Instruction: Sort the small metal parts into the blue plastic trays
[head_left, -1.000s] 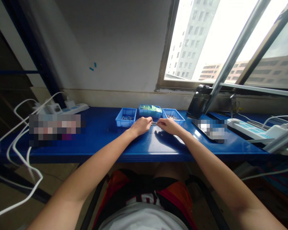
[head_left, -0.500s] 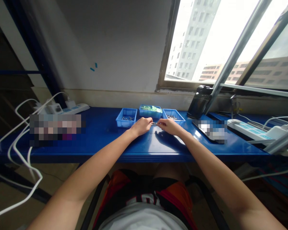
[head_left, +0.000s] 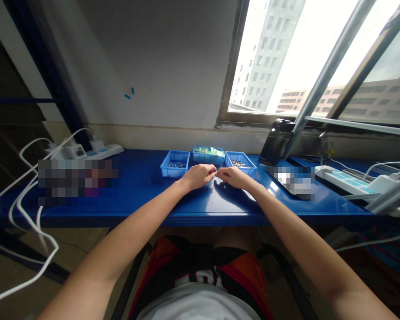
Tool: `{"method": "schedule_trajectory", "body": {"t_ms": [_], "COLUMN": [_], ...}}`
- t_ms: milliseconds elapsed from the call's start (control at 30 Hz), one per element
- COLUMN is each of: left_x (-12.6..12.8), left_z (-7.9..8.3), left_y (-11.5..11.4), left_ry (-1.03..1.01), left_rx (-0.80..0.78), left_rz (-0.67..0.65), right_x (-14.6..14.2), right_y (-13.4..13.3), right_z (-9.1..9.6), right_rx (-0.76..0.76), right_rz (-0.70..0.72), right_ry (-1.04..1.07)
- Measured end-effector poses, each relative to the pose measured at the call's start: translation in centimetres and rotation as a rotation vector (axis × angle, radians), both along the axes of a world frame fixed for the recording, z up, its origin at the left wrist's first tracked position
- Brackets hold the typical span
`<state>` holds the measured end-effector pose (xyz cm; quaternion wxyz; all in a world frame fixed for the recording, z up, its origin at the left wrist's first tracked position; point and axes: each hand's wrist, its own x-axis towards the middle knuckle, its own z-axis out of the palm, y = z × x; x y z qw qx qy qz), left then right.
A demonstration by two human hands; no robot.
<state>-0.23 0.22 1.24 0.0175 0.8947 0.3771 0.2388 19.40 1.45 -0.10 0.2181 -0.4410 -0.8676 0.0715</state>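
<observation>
Just above the blue table, my left hand (head_left: 200, 176) and my right hand (head_left: 234, 177) meet fingertip to fingertip. Both are closed in a pinch around a small metal piece, which the fingers now almost wholly hide; its exact kind cannot be made out. A blue plastic bin (head_left: 166, 171) with several thin metal pieces stands beyond my left hand. Behind my right hand, another blue bin (head_left: 252, 170) holds a pile of small metal pieces. Between them, farther back, a third blue bin (head_left: 197, 158) contains a shiny green packet (head_left: 209, 151).
A black bottle (head_left: 276, 142) stands by the window, with a dark flat device (head_left: 288, 189) in front of it, partly blurred out. Power strips (head_left: 348, 180) with white cables (head_left: 50, 233) lie at both sides. The blue table (head_left: 136, 195) ends at a straight front edge.
My hands have come closer together, and the metal piece that showed between them is now nearly covered by my fingers. The bins have stayed in place.
</observation>
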Motion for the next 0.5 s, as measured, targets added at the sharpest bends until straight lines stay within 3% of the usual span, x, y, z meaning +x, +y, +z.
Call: {"method": "schedule_trajectory", "body": {"t_ms": [233, 500], "left_x": [0.04, -0.08], "left_z": [-0.03, 0.04], "left_y": [-0.02, 0.0], "left_ry": [0.026, 0.108], "left_rx": [0.002, 0.002], "left_rz": [-0.005, 0.183], "right_x": [-0.05, 0.07], "right_y": [-0.08, -0.17], "right_z": [0.06, 0.6], "right_rx": [-0.017, 0.086], "right_rz": [0.003, -0.07], "right_ry": [-0.006, 0.034]}}
